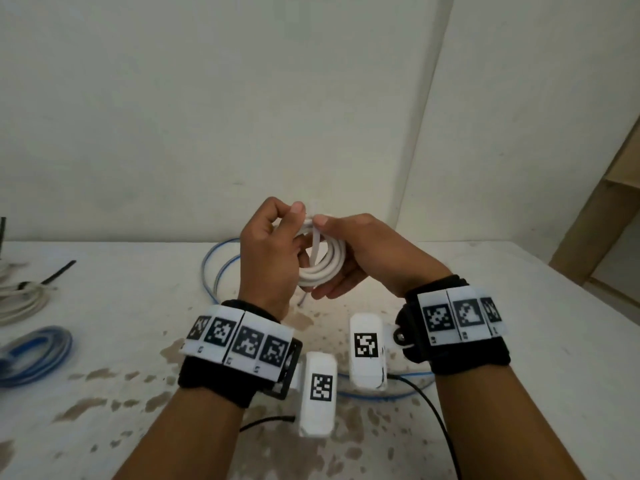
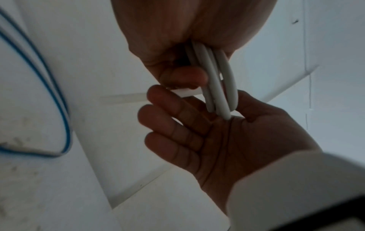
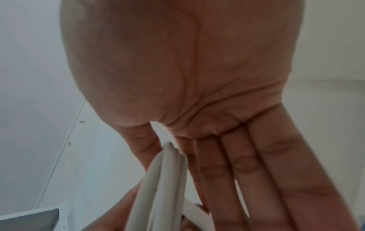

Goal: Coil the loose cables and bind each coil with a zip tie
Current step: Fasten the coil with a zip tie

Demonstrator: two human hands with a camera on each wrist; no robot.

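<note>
I hold a white cable coil point(image 1: 323, 268) in the air above the table point(image 1: 121, 306). A white zip tie point(image 1: 314, 244) runs across the coil's strands. My left hand point(image 1: 294, 216) pinches the tie's upper end between thumb and fingers. My right hand point(image 1: 320, 258) holds the coil, thumb on its top and straight fingers point(image 3: 247, 171) beneath it. In the left wrist view the coil point(image 2: 219, 87) stands between both hands and the zip tie's tail point(image 2: 122, 98) sticks out to the left. The right wrist view shows the coil point(image 3: 164, 179) against my right fingers.
A loose blue cable point(image 1: 211, 268) lies on the table behind and under my hands. At the left edge lie a coiled blue cable point(image 1: 38, 355) and a white cable bundle point(image 1: 20, 299) with a black zip tie point(image 1: 59, 271). A wooden shelf point(image 1: 606, 220) stands at right.
</note>
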